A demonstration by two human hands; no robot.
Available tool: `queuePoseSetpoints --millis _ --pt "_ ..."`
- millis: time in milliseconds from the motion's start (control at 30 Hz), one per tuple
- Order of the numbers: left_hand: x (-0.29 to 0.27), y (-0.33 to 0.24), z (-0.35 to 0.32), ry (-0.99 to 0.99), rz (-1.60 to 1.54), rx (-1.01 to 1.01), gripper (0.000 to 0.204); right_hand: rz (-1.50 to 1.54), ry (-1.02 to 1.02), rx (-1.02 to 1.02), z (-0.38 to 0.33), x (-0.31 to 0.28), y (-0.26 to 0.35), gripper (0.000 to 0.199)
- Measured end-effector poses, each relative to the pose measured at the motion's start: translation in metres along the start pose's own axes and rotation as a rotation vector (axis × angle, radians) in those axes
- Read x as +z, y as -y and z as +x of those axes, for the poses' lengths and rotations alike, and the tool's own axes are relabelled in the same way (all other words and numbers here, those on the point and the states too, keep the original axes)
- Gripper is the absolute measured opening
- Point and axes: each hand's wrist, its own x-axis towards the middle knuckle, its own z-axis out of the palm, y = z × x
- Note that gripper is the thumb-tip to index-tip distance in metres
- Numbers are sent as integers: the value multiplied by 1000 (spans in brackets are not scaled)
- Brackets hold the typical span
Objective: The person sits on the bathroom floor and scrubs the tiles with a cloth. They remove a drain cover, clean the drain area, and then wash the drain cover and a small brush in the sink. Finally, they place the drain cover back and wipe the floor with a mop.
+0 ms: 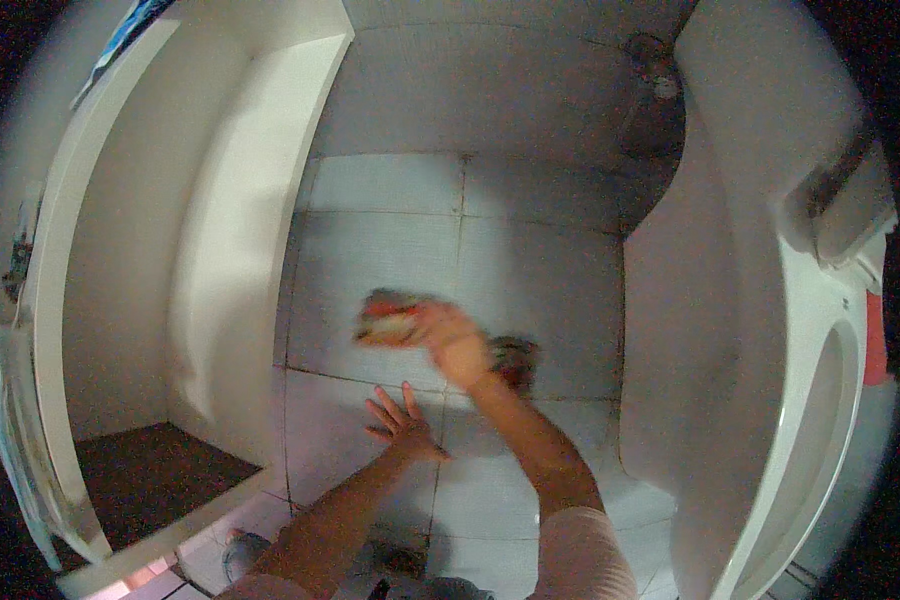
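Note:
My right hand (457,345) reaches forward over the tiled floor (370,250), closed on what looks like a multicoloured cloth (388,320) in red, tan and dark tones. Motion smears both, so the cloth's edges are unclear. To the right of the wrist shows another dark, reddish patch (515,362); I cannot tell whether it belongs to the same cloth. Nearer to me, my left hand (402,428) is open with its fingers spread, low over or resting on the tiles, and nothing is in it.
On the left stands a white, box-like unit (295,150) with a dark inner base (160,480). A white toilet (785,420) takes up the right side, with something red (874,340) beyond it. Dark fittings (655,75) sit in the far right corner. Clear plastic (15,430) hangs at far left.

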Motion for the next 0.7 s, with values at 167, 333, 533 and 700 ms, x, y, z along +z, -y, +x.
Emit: queuePoseSetpoints --millis 167,333,533,700 --pt "20 10 1 67 -74 -7 153 201 -357 622 63 -129 -95 41" --pt "20 16 -9 -3 -120 42 151 -380 -370 487 129 -79 -102 48" --pt "2 8 -12 40 -143 47 144 -185 -103 373 218 48 -61 49" --pt "60 17 14 -320 72 22 141 28 24 64 243 62 23 46"
